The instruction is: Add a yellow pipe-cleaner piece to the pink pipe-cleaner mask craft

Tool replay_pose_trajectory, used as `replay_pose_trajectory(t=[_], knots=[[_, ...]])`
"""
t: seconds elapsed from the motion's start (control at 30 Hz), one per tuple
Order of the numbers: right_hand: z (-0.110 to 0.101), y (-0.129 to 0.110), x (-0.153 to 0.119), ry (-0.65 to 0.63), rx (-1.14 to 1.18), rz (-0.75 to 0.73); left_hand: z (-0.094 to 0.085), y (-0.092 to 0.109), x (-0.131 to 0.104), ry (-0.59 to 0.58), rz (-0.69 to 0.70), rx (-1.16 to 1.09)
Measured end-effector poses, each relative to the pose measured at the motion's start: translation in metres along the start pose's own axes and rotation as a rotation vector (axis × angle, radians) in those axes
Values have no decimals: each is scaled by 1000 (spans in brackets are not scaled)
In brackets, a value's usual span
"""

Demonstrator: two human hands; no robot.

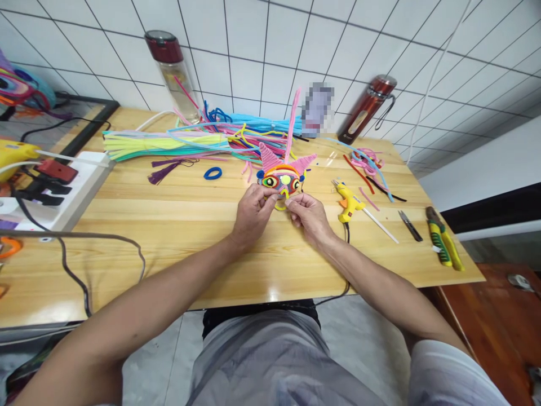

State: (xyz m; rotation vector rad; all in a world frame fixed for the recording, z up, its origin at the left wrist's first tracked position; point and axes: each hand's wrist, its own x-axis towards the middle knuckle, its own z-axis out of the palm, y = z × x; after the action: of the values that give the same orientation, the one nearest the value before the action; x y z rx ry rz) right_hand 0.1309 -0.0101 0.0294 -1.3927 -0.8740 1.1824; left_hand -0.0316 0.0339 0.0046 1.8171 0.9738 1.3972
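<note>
A small animal-face mask made of coloured pipe cleaners is in front of me, with pink pointed ears, round ringed eyes and a pale yellow spot on its brow. My left hand pinches its lower left edge between thumb and fingers. On the other side, my right hand has its fingertips closed on a yellow pipe cleaner bent over the nose area. A yellow loop also shows below the mask between the hands. Behind it a pink pipe cleaner stands upright. My fingers partly hide the mask's lower part.
Pipe cleaner bundles lie along the wall beside a glass bottle. To the right are a yellow glue gun, snips, pliers and a red flask. At left are a power strip and cables.
</note>
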Motion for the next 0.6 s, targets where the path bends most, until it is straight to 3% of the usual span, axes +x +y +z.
replay_pose_trajectory(t=[0.6], knots=[[1,-2,-2,-8,5,-9,-1,0,0,2,7,37]])
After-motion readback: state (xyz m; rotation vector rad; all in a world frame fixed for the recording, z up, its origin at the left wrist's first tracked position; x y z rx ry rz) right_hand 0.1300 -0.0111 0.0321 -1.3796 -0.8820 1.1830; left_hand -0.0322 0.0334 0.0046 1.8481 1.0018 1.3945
